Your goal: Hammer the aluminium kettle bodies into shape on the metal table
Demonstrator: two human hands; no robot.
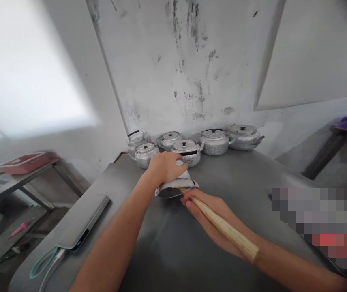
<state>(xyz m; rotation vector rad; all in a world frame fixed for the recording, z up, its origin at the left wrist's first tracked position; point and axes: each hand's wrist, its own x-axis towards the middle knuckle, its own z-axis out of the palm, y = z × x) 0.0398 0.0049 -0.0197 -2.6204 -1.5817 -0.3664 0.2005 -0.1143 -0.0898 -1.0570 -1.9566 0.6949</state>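
Note:
My left hand point(166, 167) is closed on a white cloth point(185, 175) pressed onto the top of a small metal ladle bowl point(173, 188). My right hand point(210, 217) grips the ladle's long wooden handle point(225, 229), which runs back along my forearm. The ladle rests on a grey metal table point(246, 178). Just beyond my left hand stand several small aluminium kettles point(188, 150) in a row against the wall.
A grey power bank point(84, 221) with a teal cable point(42, 263) lies at the table's left edge. A lower bench point(24, 172) with a red item stands to the left. A stained white wall rises behind the kettles. A blurred patch covers the right side.

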